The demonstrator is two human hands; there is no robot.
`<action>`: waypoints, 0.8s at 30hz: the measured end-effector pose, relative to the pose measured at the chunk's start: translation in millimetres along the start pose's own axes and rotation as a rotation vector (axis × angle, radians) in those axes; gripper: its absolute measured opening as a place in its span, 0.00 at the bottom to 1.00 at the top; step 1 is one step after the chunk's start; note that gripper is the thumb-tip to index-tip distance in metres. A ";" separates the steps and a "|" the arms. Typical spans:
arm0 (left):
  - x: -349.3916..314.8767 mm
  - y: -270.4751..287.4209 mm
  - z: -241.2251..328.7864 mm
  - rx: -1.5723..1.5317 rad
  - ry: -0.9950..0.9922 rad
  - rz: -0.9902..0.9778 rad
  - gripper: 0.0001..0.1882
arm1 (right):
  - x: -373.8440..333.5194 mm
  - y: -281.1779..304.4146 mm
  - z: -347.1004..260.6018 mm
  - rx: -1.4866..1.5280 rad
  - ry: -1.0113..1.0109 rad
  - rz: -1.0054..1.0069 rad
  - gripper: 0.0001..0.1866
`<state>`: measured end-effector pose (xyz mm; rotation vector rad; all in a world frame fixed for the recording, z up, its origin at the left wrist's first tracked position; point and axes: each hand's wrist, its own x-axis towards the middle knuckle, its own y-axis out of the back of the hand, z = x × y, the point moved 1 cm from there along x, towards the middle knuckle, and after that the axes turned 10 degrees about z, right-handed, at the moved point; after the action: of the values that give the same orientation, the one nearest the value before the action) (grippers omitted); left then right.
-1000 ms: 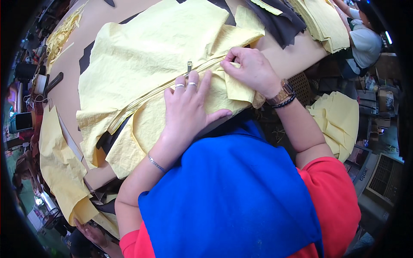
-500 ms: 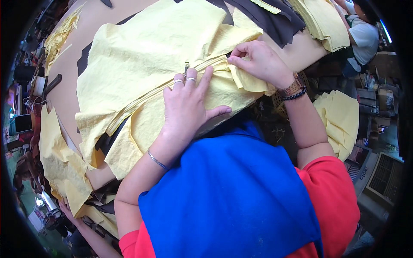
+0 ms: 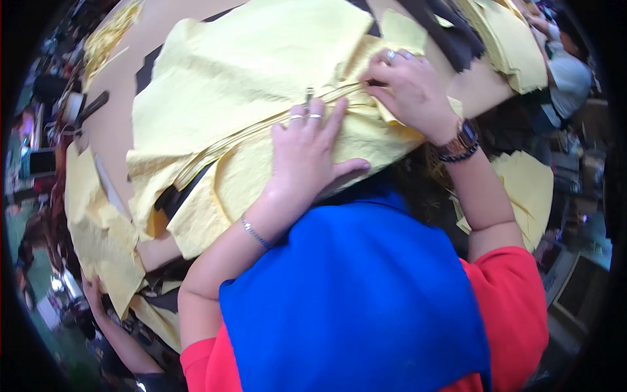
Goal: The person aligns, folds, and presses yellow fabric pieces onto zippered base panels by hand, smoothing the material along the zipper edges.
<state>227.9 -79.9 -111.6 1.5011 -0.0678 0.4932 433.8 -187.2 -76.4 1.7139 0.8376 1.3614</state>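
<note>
A large piece of crinkled yellow fabric (image 3: 241, 65) is spread in front of me, with a long zipper (image 3: 238, 132) running diagonally across it among folded seam edges. The zipper's metal pull (image 3: 309, 93) sticks up just beyond my left fingertips. My left hand (image 3: 304, 147) lies flat, fingers spread, pressing on the fabric and across the zipper line. Towards the zipper's right end, my right hand (image 3: 413, 91) pinches the gathered fabric edge between thumb and fingers. Its fingers hide exactly which layers it grips.
Dark fabric (image 3: 450, 32) and a yellow stack (image 3: 506, 46) lie at the far right, near another person (image 3: 567, 75). Yellow strips (image 3: 111, 36) and a dark-handled tool (image 3: 95, 108) are on the left. At lower left, another person's hand (image 3: 93, 294) touches a yellow piece (image 3: 101, 222).
My right hand has rolled over, so its rings and the watch face now show. My left hand stays flat on the fabric. The whole view has shifted slightly.
</note>
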 end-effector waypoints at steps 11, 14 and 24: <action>-60.1 47.3 -59.1 -0.078 0.171 0.194 0.28 | 16.3 -1.4 4.5 0.049 0.000 -0.100 0.07; -83.5 58.0 -81.3 0.056 0.368 0.194 0.19 | 35.5 -5.4 -56.0 0.267 0.037 0.066 0.07; -86.7 52.8 -91.7 -0.158 0.489 0.203 0.10 | 8.9 -58.1 -132.8 0.409 0.144 0.012 0.16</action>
<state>107.7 -15.5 -99.9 1.1909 0.1230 0.9841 304.3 -128.9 -106.5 1.9421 1.2577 1.4036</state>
